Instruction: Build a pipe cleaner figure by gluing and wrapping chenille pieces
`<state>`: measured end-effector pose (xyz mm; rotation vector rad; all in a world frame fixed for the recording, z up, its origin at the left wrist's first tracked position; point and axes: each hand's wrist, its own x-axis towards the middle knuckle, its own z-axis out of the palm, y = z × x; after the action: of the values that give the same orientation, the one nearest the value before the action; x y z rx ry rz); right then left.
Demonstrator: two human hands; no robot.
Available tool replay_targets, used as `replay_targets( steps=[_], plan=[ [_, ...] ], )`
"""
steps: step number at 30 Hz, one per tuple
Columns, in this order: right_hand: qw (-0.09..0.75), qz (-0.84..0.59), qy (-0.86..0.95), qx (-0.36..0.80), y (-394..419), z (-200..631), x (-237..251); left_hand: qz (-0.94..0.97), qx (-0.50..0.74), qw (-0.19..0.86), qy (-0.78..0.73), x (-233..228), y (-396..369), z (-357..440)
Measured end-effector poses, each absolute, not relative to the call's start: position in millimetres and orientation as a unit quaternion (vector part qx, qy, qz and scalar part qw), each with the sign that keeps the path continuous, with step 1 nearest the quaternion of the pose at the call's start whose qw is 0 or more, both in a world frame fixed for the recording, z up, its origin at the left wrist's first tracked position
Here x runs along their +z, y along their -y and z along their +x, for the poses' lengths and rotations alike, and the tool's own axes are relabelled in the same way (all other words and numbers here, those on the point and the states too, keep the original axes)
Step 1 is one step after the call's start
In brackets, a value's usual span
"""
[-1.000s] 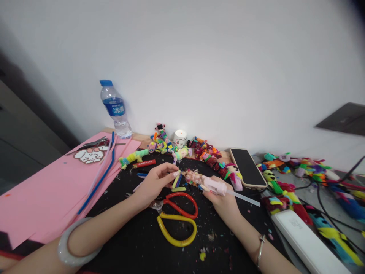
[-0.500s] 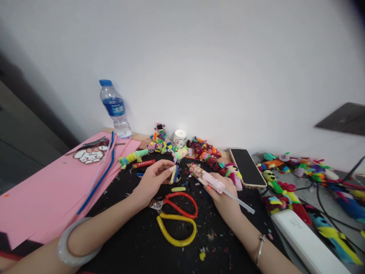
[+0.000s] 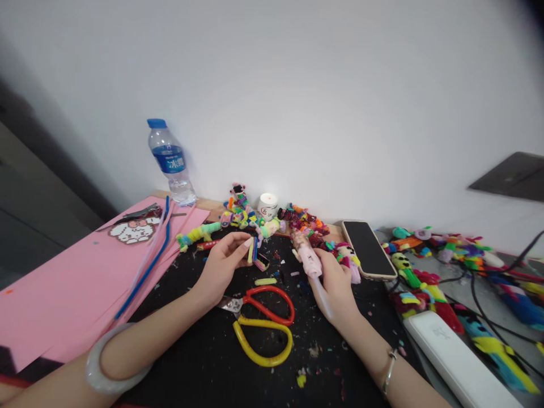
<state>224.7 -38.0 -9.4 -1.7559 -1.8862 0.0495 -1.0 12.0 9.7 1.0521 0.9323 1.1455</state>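
Observation:
Pinched in my left hand [image 3: 224, 265] is a small bundle of cut pipe cleaner pieces [image 3: 255, 253], yellow, blue and dark. My right hand [image 3: 335, 286] wraps round a pink glue gun [image 3: 311, 263], its nozzle pointing up and away and a clear glue stick [image 3: 323, 300] trailing from its back end. Between my hands, a short yellow-green pipe cleaner piece [image 3: 266, 281] lies on the black mat [image 3: 204, 351]. Just below it rest scissors [image 3: 263, 323] with one red and one yellow handle loop, their blades partly behind my left wrist.
Pink sheets [image 3: 63, 294] with long blue and lilac pipe cleaners [image 3: 147, 272] lie left. A water bottle [image 3: 169, 164] leans on the wall. Colourful pipe cleaner figures [image 3: 312, 221] line the back. On the right are a phone [image 3: 369, 249], a white power bank [image 3: 459, 362] and black cables [image 3: 480, 300].
My right hand has turned the glue gun more upright, its nozzle swinging away from the left hand. My left hand has shifted slightly left and up with the pipe cleaner pieces.

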Motion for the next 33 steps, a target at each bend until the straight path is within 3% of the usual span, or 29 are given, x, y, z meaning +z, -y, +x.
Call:
replay_targets(
  steps=[10, 15, 20, 33],
  plan=[
    [0.183, -0.687, 0.701, -0.056, 42, 218, -8, 0.460, 0.491, 0.620, -0.403, 9, -11, -1],
    [0.221, -0.673, 0.703, -0.061, 43, 216, -6, 0.459, 0.489, 0.615, -0.415, 9, -12, 0],
    [0.292, -0.548, 0.783, -0.040, 47, 209, -1, 0.466, 0.483, 0.609, -0.423, 8, -12, 1],
    [0.245, -0.487, 0.838, -0.014, 41, 196, -9, 0.532, 0.469, 0.553, -0.438, 4, -11, 6]
  ],
)
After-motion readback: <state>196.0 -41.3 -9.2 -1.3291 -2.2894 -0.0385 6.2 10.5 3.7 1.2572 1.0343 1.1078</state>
